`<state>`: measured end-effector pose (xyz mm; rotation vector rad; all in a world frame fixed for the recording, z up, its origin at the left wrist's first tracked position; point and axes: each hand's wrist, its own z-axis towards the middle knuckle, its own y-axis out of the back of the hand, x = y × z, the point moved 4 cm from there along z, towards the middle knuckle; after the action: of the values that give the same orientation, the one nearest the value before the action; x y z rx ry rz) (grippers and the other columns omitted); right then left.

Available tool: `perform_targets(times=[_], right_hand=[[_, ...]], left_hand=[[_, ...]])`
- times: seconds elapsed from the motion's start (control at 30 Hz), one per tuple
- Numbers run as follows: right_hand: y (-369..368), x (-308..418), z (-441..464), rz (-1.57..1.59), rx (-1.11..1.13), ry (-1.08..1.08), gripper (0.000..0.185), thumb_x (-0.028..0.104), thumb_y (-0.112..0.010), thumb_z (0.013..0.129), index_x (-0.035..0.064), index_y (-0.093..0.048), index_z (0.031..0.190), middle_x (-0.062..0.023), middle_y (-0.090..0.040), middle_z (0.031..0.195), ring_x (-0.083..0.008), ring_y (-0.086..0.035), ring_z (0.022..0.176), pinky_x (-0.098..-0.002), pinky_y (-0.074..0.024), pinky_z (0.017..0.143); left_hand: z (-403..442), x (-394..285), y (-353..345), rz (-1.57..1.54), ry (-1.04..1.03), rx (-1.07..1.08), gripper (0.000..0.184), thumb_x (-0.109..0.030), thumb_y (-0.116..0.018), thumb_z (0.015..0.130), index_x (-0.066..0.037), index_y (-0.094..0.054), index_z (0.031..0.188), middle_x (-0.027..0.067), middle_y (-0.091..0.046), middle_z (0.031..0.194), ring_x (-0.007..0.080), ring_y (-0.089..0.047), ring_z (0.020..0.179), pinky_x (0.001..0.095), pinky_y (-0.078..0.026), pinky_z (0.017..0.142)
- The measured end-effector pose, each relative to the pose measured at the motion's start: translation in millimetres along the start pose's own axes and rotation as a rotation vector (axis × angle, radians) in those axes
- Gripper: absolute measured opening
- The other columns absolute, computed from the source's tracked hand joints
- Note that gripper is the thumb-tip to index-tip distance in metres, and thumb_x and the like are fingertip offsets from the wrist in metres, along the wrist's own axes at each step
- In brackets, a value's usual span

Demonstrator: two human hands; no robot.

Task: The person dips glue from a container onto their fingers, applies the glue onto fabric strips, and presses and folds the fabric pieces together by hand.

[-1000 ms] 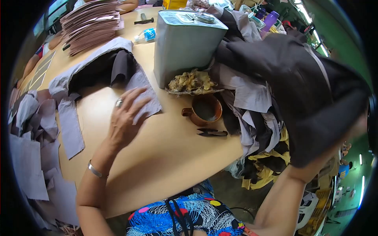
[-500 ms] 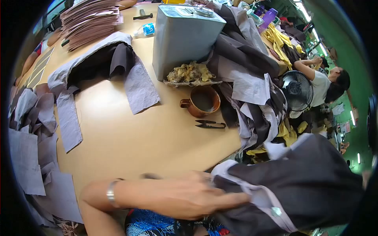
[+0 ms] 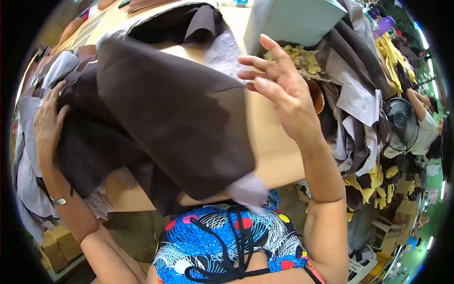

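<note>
A large dark brown cloth piece (image 3: 175, 113) with a pale lilac edge spreads across the near table, its right part blurred by motion. At its left edge, my left hand (image 3: 47, 118) has its fingers bent over the dark cloth, a metal bracelet on that wrist. My right hand (image 3: 283, 90) is raised to the right of the cloth, fingers spread, holding nothing. Behind the cloth lies another dark piece with a pale border (image 3: 224, 52). A brown mug (image 3: 316, 97) is partly hidden behind my right wrist.
A grey metal can (image 3: 293, 23) stands at the back, with yellowish crusty material (image 3: 302, 59) at its foot. Heaped cloth (image 3: 354, 99) lies right, pale pieces (image 3: 28, 165) left. Beyond are a black fan (image 3: 402, 124) and another person (image 3: 423, 135). The wooden table edge (image 3: 279, 182) runs before me.
The dark cloth has come from the lower right onto the table. My left hand has moved from the lower middle to the far left with it. My right hand has come into view, open.
</note>
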<state>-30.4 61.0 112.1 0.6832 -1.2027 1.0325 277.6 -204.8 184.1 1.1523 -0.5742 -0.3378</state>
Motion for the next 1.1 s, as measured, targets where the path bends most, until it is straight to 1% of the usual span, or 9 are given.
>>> perform_targets(times=[0.1, 0.27, 0.33, 0.6, 0.67, 0.77, 0.9, 1.0, 1.1], right_hand=[[18, -7, -22, -0.284, 0.022, -0.019, 0.062, 0.005, -0.052, 0.084, 0.0040, -0.024, 0.140, -0.0167, -0.053, 0.118, -0.0172, -0.052, 0.101, -0.0298, -0.0407, 0.090], [20, -28, -79, -0.391, 0.015, -0.219, 0.064, 0.009, -0.058, 0.081, 0.0047, -0.029, 0.138, -0.0092, -0.060, 0.101, -0.0122, -0.052, 0.069, -0.0238, -0.0456, 0.070], [-1, -32, -92, -0.642, 0.061, -0.155, 0.068, 0.014, -0.063, 0.080, 0.0059, -0.029, 0.139, -0.0113, -0.060, 0.101, -0.0167, -0.055, 0.073, -0.0280, -0.0458, 0.073], [-45, -69, -101, -0.949, 0.200, 0.092, 0.075, 0.007, -0.063, 0.072, 0.0064, -0.028, 0.139, -0.0189, -0.056, 0.106, -0.0331, -0.056, 0.083, -0.0424, -0.0434, 0.079], [-27, -67, -93, -0.890, 0.129, 0.063, 0.074, 0.006, -0.062, 0.072, 0.0063, -0.029, 0.139, -0.0184, -0.058, 0.099, -0.0336, -0.056, 0.080, -0.0433, -0.0434, 0.078], [15, -61, -71, -0.809, 0.113, -0.369, 0.074, 0.003, -0.061, 0.070, 0.0081, -0.031, 0.138, -0.0168, -0.057, 0.097, -0.0339, -0.055, 0.083, -0.0434, -0.0430, 0.076], [10, -54, -58, -1.661, -0.137, 0.273, 0.070, 0.009, -0.067, 0.069, 0.0097, -0.038, 0.133, -0.0127, -0.055, 0.104, -0.0270, -0.052, 0.091, -0.0397, -0.0395, 0.081], [-21, -49, -72, -1.299, -0.045, 0.445, 0.073, 0.012, -0.064, 0.068, 0.0119, -0.037, 0.136, -0.0085, -0.053, 0.102, -0.0241, -0.051, 0.087, -0.0403, -0.0376, 0.083], [-44, -62, -76, -1.317, 0.243, 0.301, 0.068, 0.014, -0.060, 0.073, 0.0112, -0.037, 0.137, -0.0112, -0.055, 0.097, -0.0249, -0.054, 0.084, -0.0379, -0.0423, 0.078]], left_hand=[[-17, -43, 9, -0.152, -0.254, -0.334, 0.043, -0.009, -0.061, 0.078, -0.007, -0.053, 0.120, 0.0141, -0.051, 0.124, 0.0287, -0.051, 0.113, 0.0334, -0.038, 0.096], [-48, -143, 23, -0.678, -0.701, -0.287, 0.047, -0.020, -0.071, 0.067, -0.011, -0.061, 0.112, 0.0083, -0.056, 0.116, 0.0295, -0.050, 0.111, 0.0398, -0.040, 0.095], [-51, -171, 11, -0.484, -0.790, -0.204, 0.061, -0.048, -0.065, 0.069, -0.011, -0.057, 0.117, 0.0097, -0.051, 0.124, 0.0324, -0.044, 0.118, 0.0426, -0.035, 0.098], [-29, -209, -72, -0.408, -0.684, -0.013, 0.030, -0.015, -0.071, 0.069, -0.007, -0.060, 0.095, 0.0068, -0.060, 0.099, 0.0224, -0.058, 0.091, 0.0338, -0.044, 0.078], [-17, -187, -61, -0.732, -0.530, -0.249, 0.018, -0.010, -0.068, 0.074, -0.003, -0.060, 0.089, 0.0102, -0.062, 0.082, 0.0234, -0.061, 0.074, 0.0316, -0.047, 0.068], [4, -146, -61, -0.927, -0.274, -0.147, 0.014, -0.012, -0.061, 0.082, -0.001, -0.058, 0.090, 0.0195, -0.060, 0.078, 0.0349, -0.059, 0.071, 0.0355, -0.045, 0.062], [7, -117, -81, -0.701, -0.183, -0.117, 0.012, -0.005, -0.057, 0.084, 0.003, -0.056, 0.092, 0.0151, -0.060, 0.075, 0.0120, -0.056, 0.068, 0.0280, -0.044, 0.064], [-3, -119, -80, -0.818, -0.141, 0.001, 0.015, -0.007, -0.056, 0.083, 0.002, -0.057, 0.096, 0.0190, -0.063, 0.084, 0.0302, -0.064, 0.077, 0.0319, -0.046, 0.067], [-10, -120, -80, -0.876, -0.186, -0.004, 0.016, -0.004, -0.056, 0.082, 0.002, -0.057, 0.096, 0.0187, -0.063, 0.086, 0.0301, -0.064, 0.081, 0.0311, -0.046, 0.069]])
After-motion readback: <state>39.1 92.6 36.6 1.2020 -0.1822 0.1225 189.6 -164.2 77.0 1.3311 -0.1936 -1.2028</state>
